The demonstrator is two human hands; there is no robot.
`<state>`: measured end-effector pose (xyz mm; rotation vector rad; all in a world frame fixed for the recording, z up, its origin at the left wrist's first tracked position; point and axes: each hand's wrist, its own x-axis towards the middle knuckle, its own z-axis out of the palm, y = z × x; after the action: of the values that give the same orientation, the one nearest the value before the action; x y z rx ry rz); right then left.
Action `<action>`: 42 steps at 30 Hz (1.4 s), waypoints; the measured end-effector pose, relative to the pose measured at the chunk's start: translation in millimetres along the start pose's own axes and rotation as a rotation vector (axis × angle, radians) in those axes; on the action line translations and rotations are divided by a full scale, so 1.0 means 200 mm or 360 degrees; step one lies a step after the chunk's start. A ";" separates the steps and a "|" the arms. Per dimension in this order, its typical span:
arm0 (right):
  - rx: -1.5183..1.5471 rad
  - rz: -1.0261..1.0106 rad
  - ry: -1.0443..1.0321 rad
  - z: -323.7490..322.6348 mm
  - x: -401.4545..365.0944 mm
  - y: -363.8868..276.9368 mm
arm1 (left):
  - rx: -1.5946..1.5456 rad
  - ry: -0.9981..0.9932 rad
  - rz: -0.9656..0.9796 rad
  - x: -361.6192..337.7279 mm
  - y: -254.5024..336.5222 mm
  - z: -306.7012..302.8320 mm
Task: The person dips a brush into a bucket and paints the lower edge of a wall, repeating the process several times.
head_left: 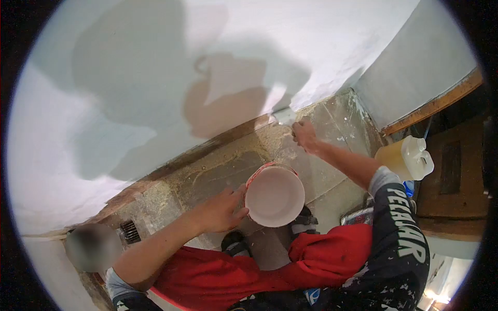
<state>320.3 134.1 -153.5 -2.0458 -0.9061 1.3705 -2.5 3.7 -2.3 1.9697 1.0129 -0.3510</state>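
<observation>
Gripping bucket (275,199): left hand (223,210); right hand (305,136) stretched to wall (332,46).

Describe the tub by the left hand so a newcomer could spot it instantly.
Below the big white wall, over the dusty floor at its foot, a round tub shows just ahead of the red shorts, the left hand holding its side. Unlike the capped yellowish jug to the right, it is open-topped, white inside, with red markings outside.

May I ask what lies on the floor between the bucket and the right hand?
Nothing lies there. In the head view, only bare, dusty floor separates the bucket from the right hand.
</observation>
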 end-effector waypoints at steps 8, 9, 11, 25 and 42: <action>0.0214 -0.0147 -0.0043 -0.10 0.01 0.13 | 0.0031 -0.0001 0.0036 0.03 -0.01 0.00; 0.0222 -0.0147 -0.0046 -0.09 0.05 0.14 | 0.0038 -0.0005 0.0031 0.03 0.00 -0.01; 0.0077 0.0034 -0.0028 -0.08 0.13 0.18 | -0.0039 -0.0062 -0.0039 0.02 0.02 -0.02; 0.0128 -0.0226 -0.0060 -0.25 0.09 0.03 | -0.0107 0.0121 -0.0149 0.02 0.07 0.03; 0.0429 -0.0439 -0.0692 -0.51 -0.19 0.29 | -0.0287 0.0383 -0.0411 0.25 0.24 -0.01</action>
<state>420.3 63.0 -137.1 -1.3897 -1.0661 1.7024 65.4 17.3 -1.7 1.7502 1.4091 -0.1570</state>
